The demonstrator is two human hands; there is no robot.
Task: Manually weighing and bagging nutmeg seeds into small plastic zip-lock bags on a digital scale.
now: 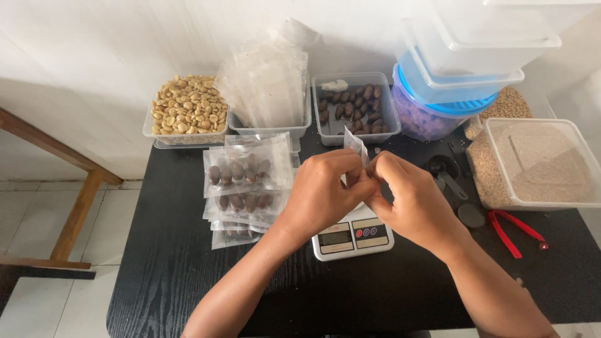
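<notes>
My left hand (322, 191) and my right hand (410, 200) meet above a small white kitchen scale (354, 236) on a black table (156, 269). Both pinch the top of a small clear plastic pouch (355, 145) that stands up between the fingers. What the pouch contains is hidden by my hands. To the left lies a stack of filled clear pouches (245, 181) holding brown nuts.
Along the back stand a tub of pale peanuts (188, 106), a tub of empty pouches (269, 87), a tub of brown nuts (354, 106), stacked lidded containers (463, 62) and a grain box (538, 163). Black scoops (447, 175) and red tongs (516, 231) lie at right.
</notes>
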